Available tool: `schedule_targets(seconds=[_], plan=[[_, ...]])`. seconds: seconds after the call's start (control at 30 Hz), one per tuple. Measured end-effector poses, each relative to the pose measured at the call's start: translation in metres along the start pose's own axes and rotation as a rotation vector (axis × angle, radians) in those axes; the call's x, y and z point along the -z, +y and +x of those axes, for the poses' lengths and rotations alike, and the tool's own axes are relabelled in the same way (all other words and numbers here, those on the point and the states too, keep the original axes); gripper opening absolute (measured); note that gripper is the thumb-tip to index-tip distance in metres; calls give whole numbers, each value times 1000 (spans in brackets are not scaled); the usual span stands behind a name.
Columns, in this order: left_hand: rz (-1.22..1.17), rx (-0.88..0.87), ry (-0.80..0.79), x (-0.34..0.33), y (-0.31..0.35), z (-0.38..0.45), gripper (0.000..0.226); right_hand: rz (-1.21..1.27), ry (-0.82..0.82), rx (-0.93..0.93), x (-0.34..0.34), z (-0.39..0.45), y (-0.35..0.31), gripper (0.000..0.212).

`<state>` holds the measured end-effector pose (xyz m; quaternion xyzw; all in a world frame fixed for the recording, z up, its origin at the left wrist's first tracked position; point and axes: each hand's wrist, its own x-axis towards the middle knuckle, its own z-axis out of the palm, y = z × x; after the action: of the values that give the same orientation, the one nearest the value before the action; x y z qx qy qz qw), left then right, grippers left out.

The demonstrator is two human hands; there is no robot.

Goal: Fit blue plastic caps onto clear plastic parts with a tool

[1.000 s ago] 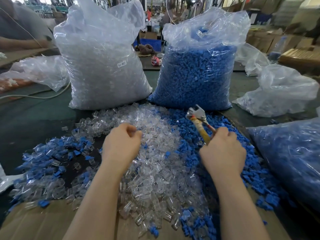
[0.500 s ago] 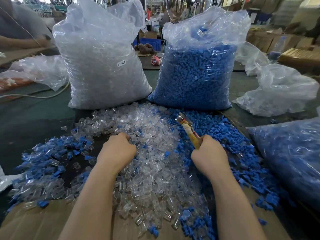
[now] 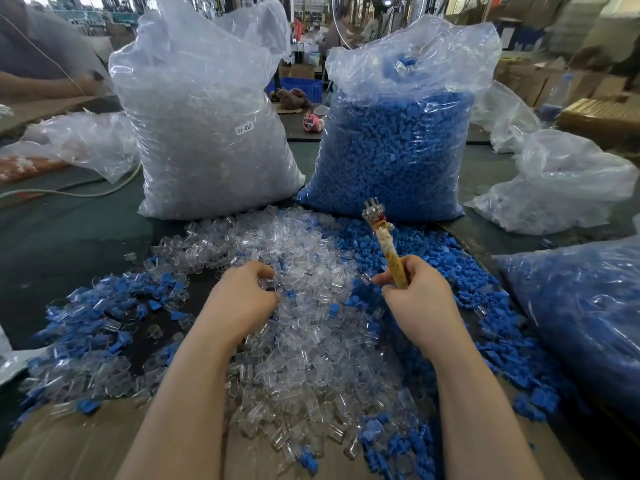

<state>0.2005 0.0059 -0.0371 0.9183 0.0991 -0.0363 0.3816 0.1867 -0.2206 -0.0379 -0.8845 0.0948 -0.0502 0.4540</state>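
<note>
Two bare hands work over one loose heap on the green table (image 3: 69, 237). The left hand (image 3: 242, 299) rests knuckles-up in the pile of clear plastic parts (image 3: 294, 341), its fingers curled down among them; whether they pinch a part cannot be told. The right hand (image 3: 419, 303) is wrapped round the yellowish taped handle of one tool (image 3: 384, 247), which stands nearly upright with its metal head above the fist, and its thumb points left. The loose blue plastic caps (image 3: 433, 258) lie in a band to the right of the clear parts, too many to count. A third scatter, the capped pieces (image 3: 86, 323) of clear and blue together, spreads at the left.

Behind the heap stand two full plastic sacks side by side: the sack of clear parts (image 3: 207, 133), with one white label, on the left, and the sack of blue caps (image 3: 398, 147) on the right. A third blue-filled bag (image 3: 581, 323) lies at the right edge. Three crumpled, mostly slack clear bags (image 3: 561, 181) lie around. A brown cardboard sheet (image 3: 69, 445) lies under the near edge of the heap.
</note>
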Motion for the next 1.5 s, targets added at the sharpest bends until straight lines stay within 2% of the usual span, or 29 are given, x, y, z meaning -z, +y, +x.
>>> schedule_targets(seconds=[0.1,0.23,0.37,0.53,0.87,1.1,1.23,1.33,1.4,1.5], plan=[[-14,15,-10,0,-3,1,18,-25,20,18,0,0,1,11],[-71,-8,-23,0,-2,2,13,-44,-7,72,0,-2,-2,16],[-190,-62,-83,-1,5,-2,22,-80,-93,90,0,-5,-5,20],[-197,-87,-141,1,7,-3,31,-235,-121,103,-3,-3,-4,23],[-164,-100,-81,-4,7,-5,24,-250,-58,114,-7,0,3,13],[-158,-125,10,-5,9,-5,8,-151,-38,101,-7,1,3,15],[-267,-102,39,-6,13,-4,7,-130,-52,105,-9,0,1,17],[-442,-72,9,-5,15,-5,6,-187,-49,119,-11,-1,-1,15],[-566,-65,-13,-4,17,-6,13,-203,-49,126,-13,-2,-2,14],[-631,-77,-27,-4,21,-8,19,-168,-29,128,-14,-2,-4,15]])
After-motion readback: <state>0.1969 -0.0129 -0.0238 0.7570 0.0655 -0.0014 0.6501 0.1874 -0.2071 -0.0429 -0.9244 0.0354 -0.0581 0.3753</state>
